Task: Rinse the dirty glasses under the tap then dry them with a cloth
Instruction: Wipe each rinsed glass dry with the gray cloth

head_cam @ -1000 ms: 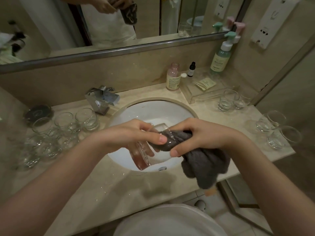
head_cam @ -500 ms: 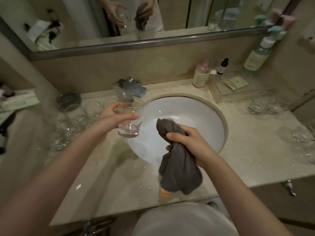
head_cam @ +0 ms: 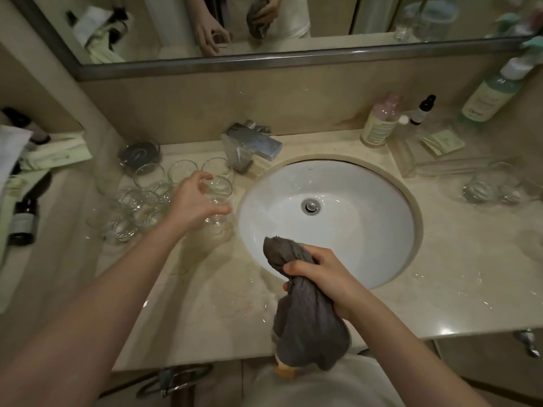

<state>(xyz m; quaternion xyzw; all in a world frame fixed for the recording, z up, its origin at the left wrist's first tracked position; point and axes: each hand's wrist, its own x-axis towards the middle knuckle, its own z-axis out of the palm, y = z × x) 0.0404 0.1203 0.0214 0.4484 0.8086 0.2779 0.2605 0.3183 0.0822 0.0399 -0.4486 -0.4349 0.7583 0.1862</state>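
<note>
My left hand (head_cam: pixel 195 202) grips a clear tumbler (head_cam: pixel 219 198) upright, low over the counter just left of the white sink (head_cam: pixel 367 248). Beside it, further left, stand several more clear glasses (head_cam: pixel 141 201) in a cluster. My right hand (head_cam: pixel 320 277) holds a bunched grey cloth (head_cam: pixel 305 315) over the sink's front rim; most of the cloth hangs down past the counter edge. The square chrome tap (head_cam: pixel 252 145) sits behind the sink at its left, with no water running.
Two more glasses (head_cam: pixel 487 186) stand right of the sink beside a clear tray (head_cam: pixel 435 160). Bottles (head_cam: pixel 379 121) and a pump dispenser (head_cam: pixel 493 92) line the back right. A dark bottle (head_cam: pixel 25 218) and packets lie on the left shelf. A mirror (head_cam: pixel 293 24) runs above.
My left hand pulled the tumbler off the cloth and carried it left and down toward the glass cluster. My right hand kept the cloth near the sink's front. The view shifted left.
</note>
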